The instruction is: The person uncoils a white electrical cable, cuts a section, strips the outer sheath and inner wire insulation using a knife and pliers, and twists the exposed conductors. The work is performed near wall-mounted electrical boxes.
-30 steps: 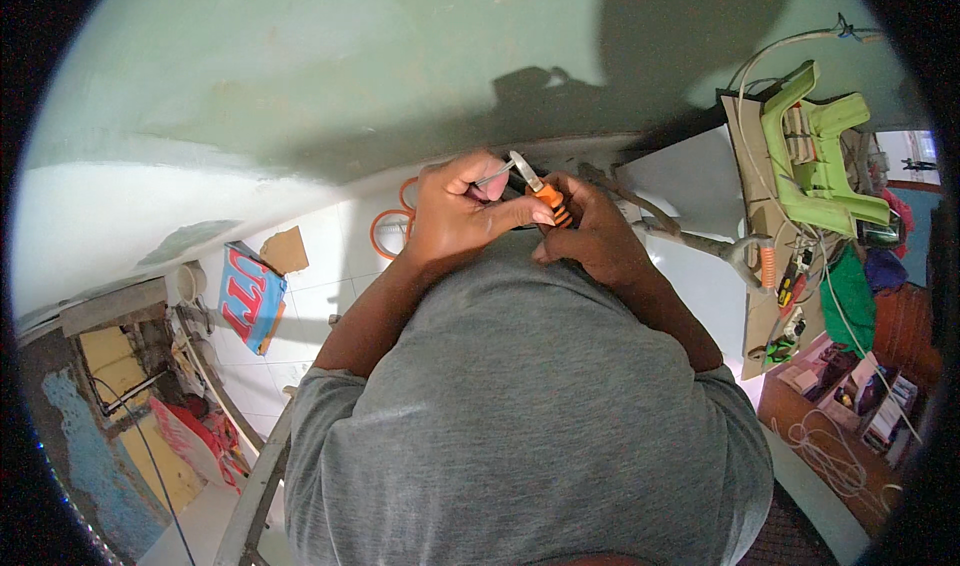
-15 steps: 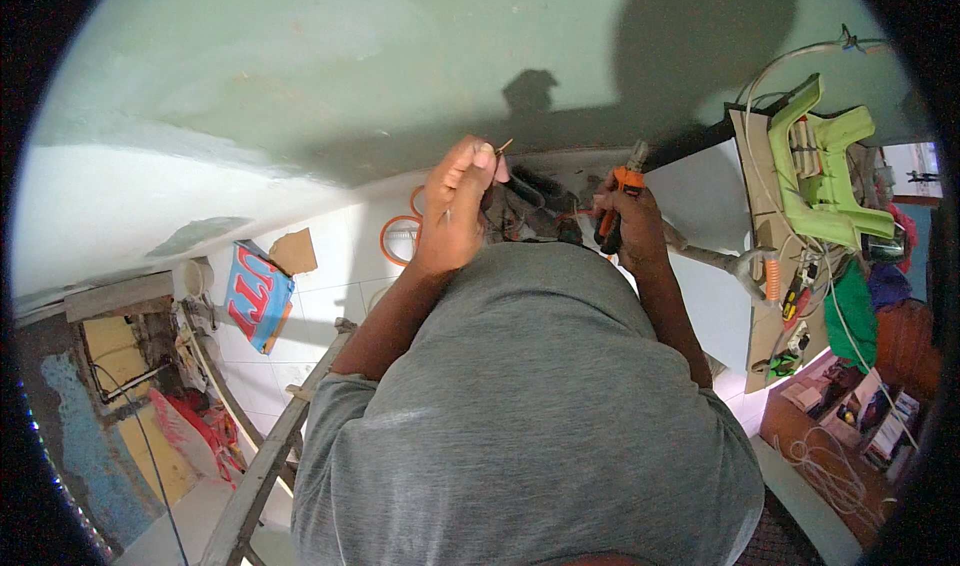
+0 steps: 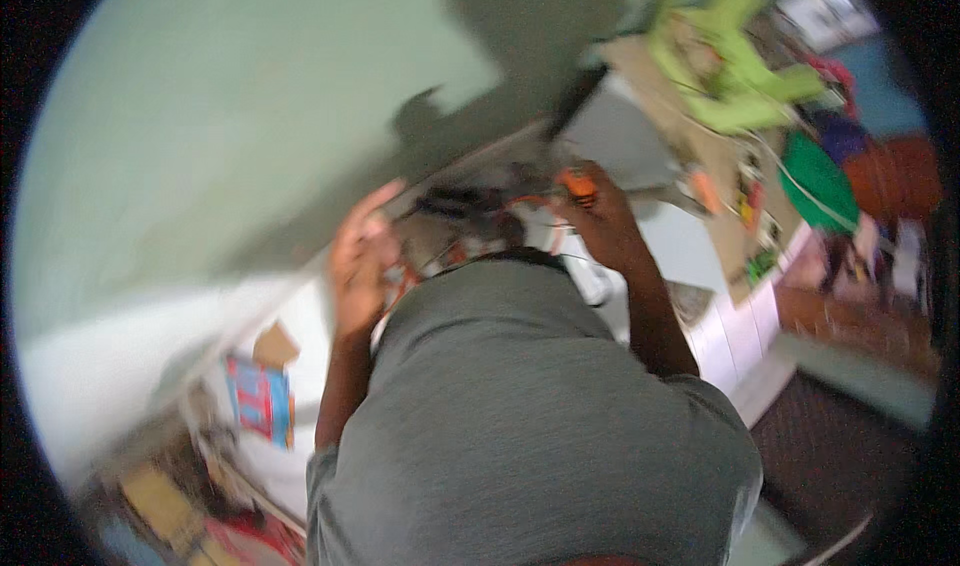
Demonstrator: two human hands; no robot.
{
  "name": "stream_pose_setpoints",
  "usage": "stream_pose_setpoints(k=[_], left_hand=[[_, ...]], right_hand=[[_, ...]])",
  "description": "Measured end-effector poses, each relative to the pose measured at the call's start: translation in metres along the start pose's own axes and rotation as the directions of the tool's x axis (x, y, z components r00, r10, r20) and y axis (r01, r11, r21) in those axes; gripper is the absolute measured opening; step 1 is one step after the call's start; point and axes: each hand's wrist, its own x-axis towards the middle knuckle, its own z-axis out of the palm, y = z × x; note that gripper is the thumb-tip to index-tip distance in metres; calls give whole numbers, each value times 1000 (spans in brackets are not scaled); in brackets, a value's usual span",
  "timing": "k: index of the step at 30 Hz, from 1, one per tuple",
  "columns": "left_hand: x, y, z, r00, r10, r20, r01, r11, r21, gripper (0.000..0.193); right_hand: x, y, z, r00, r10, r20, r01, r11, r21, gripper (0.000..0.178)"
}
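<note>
My left hand [image 3: 358,266] is raised near the wall, its fingers apart and somewhat blurred; I make out nothing held in it. Orange loops [image 3: 400,291] show just beside that hand, partly hidden by it and my shirt. My right hand [image 3: 608,224] is closed round orange-handled pliers [image 3: 578,186], whose jaws are smeared by motion. Between my hands, low against the wall, lies a dark, blurred heap [image 3: 460,204] with an orange wire [image 3: 530,202] by it.
A green wall [image 3: 270,96] rises in front. To the right, a lime-green plastic stool [image 3: 735,56] and tools sit on a cardboard-covered surface [image 3: 690,131], near a green cloth [image 3: 815,186]. A blue-and-red packet [image 3: 258,401] and a cardboard scrap [image 3: 273,348] lie at left.
The view has swung round and blurred. My left hand has opened from a pinch, and the thin wire it held no longer shows there. My right hand still grips the pliers.
</note>
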Motion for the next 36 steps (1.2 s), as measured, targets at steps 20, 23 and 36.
stream_pose_setpoints(k=[20,23,36], left_hand=[[40,0,21,980,3,200,-29,991,129,23],[49,21,41,975,14,223,3,997,-77,20],[41,17,38,997,78,-8,-66,793,-606,17]], right_hand=[[41,138,-264,914,96,-395,-391,478,-787,37],[23,62,-213,708,-335,-622,-260,695,-670,44],[12,-43,84,894,-370,253,364,929,72,42]])
